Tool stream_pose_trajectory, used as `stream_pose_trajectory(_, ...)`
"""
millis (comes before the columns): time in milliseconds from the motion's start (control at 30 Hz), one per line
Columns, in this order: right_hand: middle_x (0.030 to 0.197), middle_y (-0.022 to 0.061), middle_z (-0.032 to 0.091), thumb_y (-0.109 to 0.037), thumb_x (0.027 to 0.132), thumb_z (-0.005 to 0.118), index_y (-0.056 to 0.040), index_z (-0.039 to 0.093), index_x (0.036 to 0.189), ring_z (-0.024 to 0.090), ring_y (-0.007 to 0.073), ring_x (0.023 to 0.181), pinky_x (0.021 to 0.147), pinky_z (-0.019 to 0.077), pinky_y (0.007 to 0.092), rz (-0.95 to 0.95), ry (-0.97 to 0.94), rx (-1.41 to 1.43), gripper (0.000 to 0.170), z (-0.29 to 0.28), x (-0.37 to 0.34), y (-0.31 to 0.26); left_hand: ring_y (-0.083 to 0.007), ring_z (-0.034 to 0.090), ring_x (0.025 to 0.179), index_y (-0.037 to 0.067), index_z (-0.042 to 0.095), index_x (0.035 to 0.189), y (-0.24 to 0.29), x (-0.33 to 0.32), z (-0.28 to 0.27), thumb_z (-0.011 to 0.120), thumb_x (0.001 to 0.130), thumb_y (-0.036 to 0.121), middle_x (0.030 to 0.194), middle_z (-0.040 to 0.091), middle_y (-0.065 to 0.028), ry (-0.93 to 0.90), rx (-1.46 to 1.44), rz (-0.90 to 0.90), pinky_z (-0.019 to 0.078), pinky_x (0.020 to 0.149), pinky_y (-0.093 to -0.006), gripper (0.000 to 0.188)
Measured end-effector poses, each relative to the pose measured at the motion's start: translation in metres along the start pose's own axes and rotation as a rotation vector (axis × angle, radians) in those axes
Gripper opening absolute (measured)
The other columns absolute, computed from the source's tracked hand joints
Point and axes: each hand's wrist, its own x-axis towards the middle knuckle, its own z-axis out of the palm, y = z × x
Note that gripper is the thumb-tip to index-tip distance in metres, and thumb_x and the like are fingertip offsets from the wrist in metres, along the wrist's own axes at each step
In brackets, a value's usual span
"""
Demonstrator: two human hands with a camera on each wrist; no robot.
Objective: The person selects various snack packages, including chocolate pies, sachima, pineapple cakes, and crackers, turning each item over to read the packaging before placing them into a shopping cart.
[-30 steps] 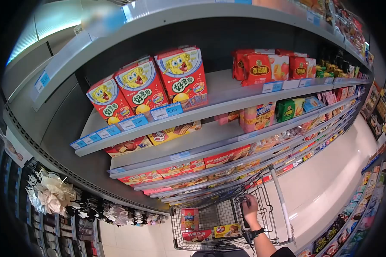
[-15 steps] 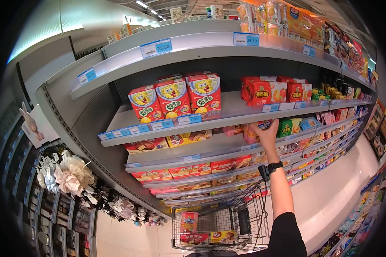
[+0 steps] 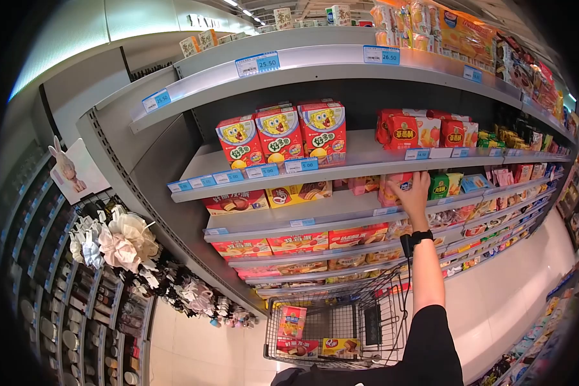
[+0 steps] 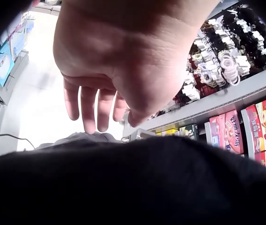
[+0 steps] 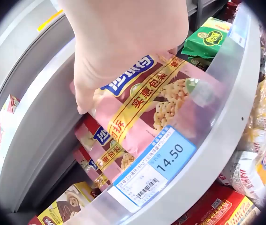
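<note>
My right hand (image 3: 413, 195) reaches to a middle shelf and grips a pink snack pack (image 5: 144, 96) printed with yellow bands and clustered pieces. In the right wrist view the thumb lies along the pack's left side; the other fingers are mostly hidden behind the hand. More packs of the same kind (image 5: 105, 150) stand behind it. A price tag (image 5: 154, 171) reading 14.50 is on the shelf edge in front. To the right sits a green pack (image 3: 439, 186). My left hand (image 4: 123, 61) hangs with fingers loosely extended and holds nothing, near dark clothing.
Below the shelves stands a wire shopping cart (image 3: 341, 299) with a pink pack (image 3: 291, 321), a red box (image 3: 297, 348) and a yellow box (image 3: 341, 347) inside. Red cartoon boxes (image 3: 321, 132) fill the shelf above. Hair scrunchies (image 3: 125, 241) hang at the left.
My right hand has risen from over the cart to the pink pack on the shelf. The head view has tilted up and shifted left.
</note>
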Motion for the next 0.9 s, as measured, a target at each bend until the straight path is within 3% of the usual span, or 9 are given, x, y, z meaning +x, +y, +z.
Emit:
stream_pose_trajectory(333, 0.147, 0.0200, 0.044, -0.032, 0.067, 0.094, -0.0107, 0.054, 0.132, 0.041, 0.0448, 0.136, 0.112, 0.0369, 0.0552, -0.056, 0.093, 0.120, 0.079, -0.051, -0.042, 0.004, -0.0251, 0.069, 0.087, 0.004, 0.055, 0.135, 0.009, 0.006, 0.008, 0.056, 0.103, 0.029, 0.108, 0.069, -0.0149, 0.192, -0.335, -0.169, 0.0583, 0.072, -0.0388, 0.041)
stream_pose_trajectory(500, 0.144, 0.0128, 0.046, -0.017, 0.070, 0.088, -0.0142, 0.051, 0.142, 0.042, 0.0420, 0.135, 0.111, 0.0389, 0.0517, -0.124, -0.043, -0.049, 0.081, -0.070, -0.037, 0.015, -0.0249, 0.069, 0.085, 0.001, 0.056, 0.133, 0.014, 0.051, 0.017, 0.057, 0.102, 0.027, 0.101, 0.070, -0.0161, 0.307, -0.516, -0.237, 0.0579, 0.074, -0.0387, 0.040)
stream_pose_trajectory(567, 0.144, 0.0115, 0.047, -0.015, 0.070, 0.087, -0.0161, 0.050, 0.144, 0.042, 0.0416, 0.136, 0.111, 0.0394, 0.0509, -0.079, -0.156, -0.124, 0.083, -0.081, -0.027, 0.011, -0.0236, 0.068, 0.085, 0.002, 0.058, 0.130, 0.018, 0.043, 0.022, 0.056, 0.102, 0.031, 0.099, 0.070, -0.0150, 0.298, -0.501, -0.151, 0.0573, 0.074, -0.0388, 0.041)
stream_pose_trajectory(633, 0.143, 0.0101, 0.048, -0.013, 0.069, 0.086, -0.0180, 0.049, 0.146, 0.042, 0.0412, 0.136, 0.111, 0.0399, 0.0500, -0.033, -0.273, -0.200, 0.086, -0.087, -0.017, 0.003, -0.0214, 0.066, 0.081, 0.002, 0.060, 0.126, 0.040, 0.023, 0.026, 0.056, 0.102, 0.035, 0.096, 0.069, -0.0147, 0.273, -0.457, -0.284, 0.0561, 0.071, -0.0361, 0.042)
stream_pose_trajectory(733, 0.143, 0.0105, 0.048, -0.013, 0.067, 0.086, -0.0190, 0.055, 0.141, 0.042, 0.0416, 0.137, 0.110, 0.0403, 0.0485, -0.043, -0.264, -0.336, 0.080, -0.087, -0.017, -0.004, -0.0212, 0.066, 0.081, 0.001, 0.060, 0.126, 0.040, 0.019, 0.021, 0.056, 0.102, 0.035, 0.096, 0.069, -0.0146, 0.246, -0.430, -0.287, 0.0560, 0.071, -0.0360, 0.042)
stream_pose_trajectory(800, 0.149, 0.0112, 0.046, -0.012, 0.067, 0.086, -0.0134, 0.063, 0.126, 0.040, 0.0440, 0.139, 0.110, 0.0407, 0.0508, -0.173, -0.095, -0.441, 0.063, -0.086, -0.017, -0.007, -0.0210, 0.066, 0.081, 0.001, 0.060, 0.126, 0.035, 0.018, 0.018, 0.056, 0.102, 0.036, 0.096, 0.069, -0.0146, 0.220, -0.412, -0.280, 0.0559, 0.071, -0.0359, 0.042)
stream_pose_trajectory(833, 0.149, 0.0112, 0.046, -0.012, 0.067, 0.086, -0.0134, 0.063, 0.126, 0.040, 0.0440, 0.139, 0.110, 0.0407, 0.0508, -0.192, -0.087, -0.447, 0.063, -0.086, -0.013, -0.005, -0.0209, 0.066, 0.081, 0.001, 0.060, 0.126, 0.033, 0.017, 0.016, 0.056, 0.102, 0.036, 0.096, 0.069, -0.0146, 0.201, -0.412, -0.265, 0.0558, 0.071, -0.0358, 0.043)
stream_pose_trajectory(900, 0.157, 0.0130, 0.041, -0.010, 0.066, 0.085, -0.0078, 0.063, 0.108, 0.039, 0.0452, 0.140, 0.110, 0.0412, 0.0528, -0.260, -0.106, -0.322, 0.048, -0.087, -0.015, 0.000, -0.0207, 0.066, 0.081, 0.001, 0.060, 0.126, 0.030, 0.016, 0.014, 0.056, 0.102, 0.037, 0.095, 0.069, -0.0146, 0.164, -0.410, -0.239, 0.0557, 0.071, -0.0357, 0.043)
